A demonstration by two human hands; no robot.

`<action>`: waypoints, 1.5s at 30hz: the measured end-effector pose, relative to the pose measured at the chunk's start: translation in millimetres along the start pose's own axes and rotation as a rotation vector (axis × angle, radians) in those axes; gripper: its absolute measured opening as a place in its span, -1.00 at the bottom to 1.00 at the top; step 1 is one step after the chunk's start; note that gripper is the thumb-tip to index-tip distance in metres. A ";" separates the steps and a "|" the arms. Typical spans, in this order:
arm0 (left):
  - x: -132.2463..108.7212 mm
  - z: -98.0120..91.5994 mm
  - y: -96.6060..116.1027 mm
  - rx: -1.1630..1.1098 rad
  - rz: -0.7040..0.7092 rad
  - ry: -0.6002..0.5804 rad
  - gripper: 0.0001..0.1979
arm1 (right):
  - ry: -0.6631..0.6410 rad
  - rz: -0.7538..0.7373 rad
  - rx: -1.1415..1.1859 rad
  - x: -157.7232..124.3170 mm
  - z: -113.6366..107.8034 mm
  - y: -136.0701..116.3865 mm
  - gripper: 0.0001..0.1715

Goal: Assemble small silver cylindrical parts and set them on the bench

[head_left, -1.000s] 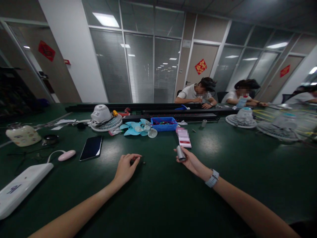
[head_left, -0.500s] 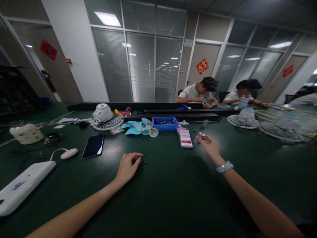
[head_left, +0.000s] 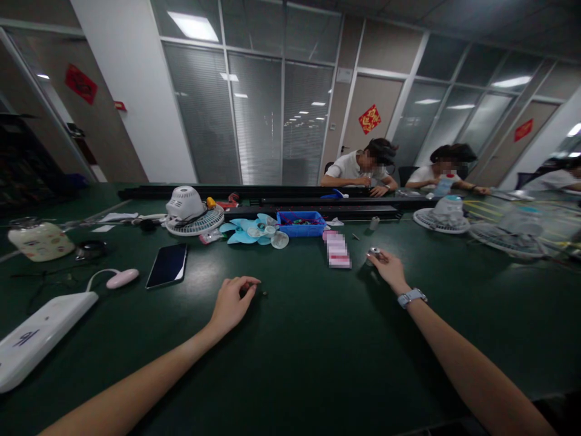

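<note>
My left hand (head_left: 232,301) rests on the dark green table (head_left: 290,363) with its fingers curled over a small dark part; a tiny screw-like piece (head_left: 265,293) lies just right of the fingertips. My right hand (head_left: 389,269), a watch on its wrist, is stretched forward with its fingers closed around a small silver cylinder (head_left: 373,252) that stands on the table beside a pink-and-white card (head_left: 336,249).
Ahead lie a blue bin (head_left: 301,223), light-blue fan blades (head_left: 254,232) and a white fan motor on a grille (head_left: 190,212). A phone (head_left: 167,266), pink mouse (head_left: 121,278) and white box (head_left: 39,339) are at left. More fan parts (head_left: 447,217) and seated people (head_left: 363,169) are beyond.
My right hand carried the silver cylinder from in front of me forward and to the right, then lowered it onto the table beside the card. My left hand stayed where it was.
</note>
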State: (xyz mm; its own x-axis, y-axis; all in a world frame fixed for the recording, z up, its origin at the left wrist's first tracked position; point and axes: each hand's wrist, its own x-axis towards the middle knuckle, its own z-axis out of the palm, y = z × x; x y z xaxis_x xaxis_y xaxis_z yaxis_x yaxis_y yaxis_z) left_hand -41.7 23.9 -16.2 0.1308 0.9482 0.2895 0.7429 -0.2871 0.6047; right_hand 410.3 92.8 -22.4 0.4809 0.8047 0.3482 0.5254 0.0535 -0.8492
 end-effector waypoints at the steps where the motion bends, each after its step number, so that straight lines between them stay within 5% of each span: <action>1: 0.0 0.0 0.3 -0.002 -0.002 0.005 -0.68 | -0.002 0.003 -0.001 0.4 -0.8 0.0 -0.34; 5: 0.0 -0.3 0.5 -0.026 -0.030 0.023 -0.68 | 0.122 -0.155 -0.135 -8.0 -2.1 -16.6 -0.22; 8: 0.2 -0.2 -0.7 -0.054 -0.046 0.034 -0.68 | 0.181 -0.449 -0.296 -34.8 12.3 -51.6 -0.47; 11: 0.5 0.1 -1.9 -0.062 -0.049 0.048 -0.68 | -0.063 -0.635 -0.275 -75.8 44.8 -94.4 -0.71; 15: 0.8 0.4 -2.5 -0.049 -0.040 0.066 -0.69 | -0.593 -0.723 -0.145 -120.0 93.1 -138.1 -0.74; 17: 0.9 0.4 -2.5 -0.032 -0.025 0.077 -0.71 | -0.746 -0.750 -0.123 -130.8 111.2 -149.6 -0.69; 25: 1.3 1.2 -1.7 -0.019 0.004 0.077 -0.74 | -0.822 -0.769 -0.159 -147.0 144.7 -154.3 -0.74; 30: -0.4 -1.1 -0.8 -0.053 -0.016 0.071 -0.74 | -0.653 -0.793 -0.111 -123.6 114.8 -149.4 -0.84; 39: -20.2 -12.6 -18.7 -0.293 -0.136 0.040 -0.76 | 0.095 -0.571 -0.380 5.6 -7.8 -68.1 -0.64; 45: -18.8 -14.7 -10.8 -0.282 -0.116 0.023 -0.76 | 0.126 -0.348 -0.639 13.5 -32.0 -26.3 -0.60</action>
State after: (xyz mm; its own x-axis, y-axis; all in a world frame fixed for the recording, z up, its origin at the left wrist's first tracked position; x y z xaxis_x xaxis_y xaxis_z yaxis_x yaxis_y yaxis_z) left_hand -61.8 7.2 -17.2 0.0382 0.9744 0.2214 0.5404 -0.2065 0.8157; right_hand 425.5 83.4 17.3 0.2687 0.7276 0.6312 0.9501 -0.0925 -0.2979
